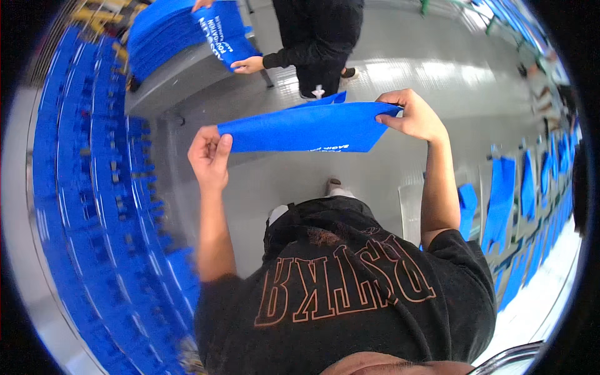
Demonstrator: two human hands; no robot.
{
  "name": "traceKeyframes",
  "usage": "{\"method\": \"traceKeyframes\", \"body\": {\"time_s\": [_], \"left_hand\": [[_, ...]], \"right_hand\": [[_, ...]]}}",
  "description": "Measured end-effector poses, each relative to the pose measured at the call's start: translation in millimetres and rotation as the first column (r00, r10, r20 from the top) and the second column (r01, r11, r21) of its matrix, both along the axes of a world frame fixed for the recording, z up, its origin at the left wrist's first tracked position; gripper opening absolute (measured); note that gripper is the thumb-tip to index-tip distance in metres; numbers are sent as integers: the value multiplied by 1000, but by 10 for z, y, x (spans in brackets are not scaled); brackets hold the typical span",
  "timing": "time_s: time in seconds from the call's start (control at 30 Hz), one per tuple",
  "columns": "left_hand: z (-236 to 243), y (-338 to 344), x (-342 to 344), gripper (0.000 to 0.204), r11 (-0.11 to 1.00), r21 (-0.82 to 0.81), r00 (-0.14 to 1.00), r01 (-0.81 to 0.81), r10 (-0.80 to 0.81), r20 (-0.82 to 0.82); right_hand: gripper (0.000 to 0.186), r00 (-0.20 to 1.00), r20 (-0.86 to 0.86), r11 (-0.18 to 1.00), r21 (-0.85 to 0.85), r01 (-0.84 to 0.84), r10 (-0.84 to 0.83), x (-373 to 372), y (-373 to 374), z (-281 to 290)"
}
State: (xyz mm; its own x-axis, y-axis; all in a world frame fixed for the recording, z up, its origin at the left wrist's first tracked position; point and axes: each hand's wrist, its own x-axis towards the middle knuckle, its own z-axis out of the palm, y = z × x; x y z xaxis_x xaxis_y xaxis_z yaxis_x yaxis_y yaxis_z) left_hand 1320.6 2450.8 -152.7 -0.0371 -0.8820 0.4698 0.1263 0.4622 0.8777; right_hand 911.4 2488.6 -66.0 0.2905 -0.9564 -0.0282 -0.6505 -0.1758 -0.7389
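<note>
My left hand [211,157] pinches the left end of a blue printed fabric piece [300,129] between thumb and fingers. At its right corner my right hand [417,117] is closed on the same piece. The fabric stretches between both hands in front of my chest, its upper edge folded, with white print partly showing along the lower edge. Whether it is a sewn bag or a single panel, I cannot tell.
Across from me a person in dark clothes [319,37] holds another blue printed piece [228,34] by a grey table [181,75] bearing a blue stack [162,40]. Rows of blue pieces [75,187] line my left. More blue pieces [500,200] hang on racks at right.
</note>
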Motion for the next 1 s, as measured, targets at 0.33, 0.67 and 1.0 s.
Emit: {"method": "traceKeyframes", "body": {"time_s": [0.33, 0.67, 1.0], "left_hand": [[-1339, 1316, 2120, 21, 861, 126, 829, -494, 509, -231], [-1969, 1976, 2848, 17, 899, 198, 900, -390, 418, -125], [-2134, 2497, 2910, 23, 655, 173, 672, -735, 739, 57]], "right_hand": [[15, 935, 245, 963, 17, -270, 258, 2455, -258, -1153], [17, 919, 394, 995, -93, 20, 19, 3124, 743, -2188], [23, 869, 443, 975, -63, -212, 218, 3978, 324, -2468]]}}
